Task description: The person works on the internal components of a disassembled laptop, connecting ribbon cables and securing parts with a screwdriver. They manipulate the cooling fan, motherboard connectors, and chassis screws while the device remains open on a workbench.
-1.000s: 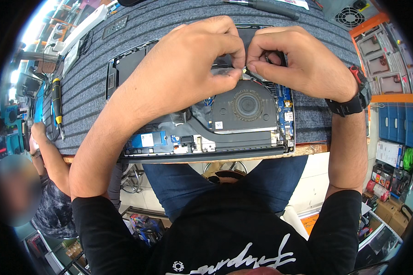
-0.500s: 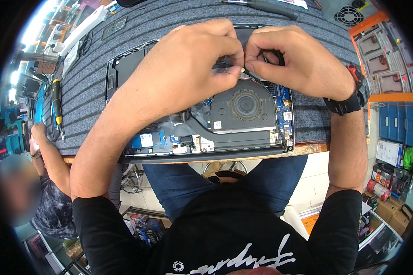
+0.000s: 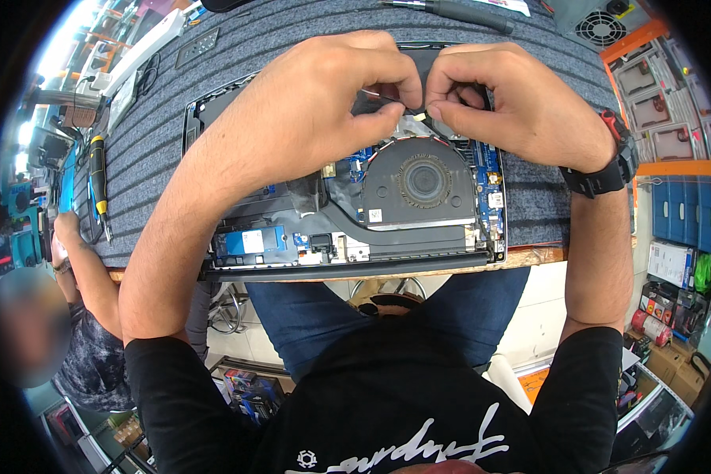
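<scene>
Just beyond the fan [image 3: 425, 183] in the opened laptop [image 3: 347, 268], the small pale connector [image 3: 419, 118] is flanked by both hands' fingers, lying crosswise and nearer the right hand [image 3: 517, 110], whose fingertips are pressed together, while the thin dark cable [image 3: 385, 97] is seemingly pinched by the left hand [image 3: 344, 99].

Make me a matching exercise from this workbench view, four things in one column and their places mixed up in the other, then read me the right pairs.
Things
1. Yellow-and-black screwdriver
2. Dark grey cooling fan with a round hub
3. Small pale rectangular tab
4. Blue plastic drawers

Places
A. Between the left hand and the right hand
B. At the left side of the ribbed grey mat
C. Below the orange shelf edge at the far right
D. In the right half of the opened, silver-edged laptop

Right pairs: 1-B, 2-D, 3-A, 4-C
</scene>
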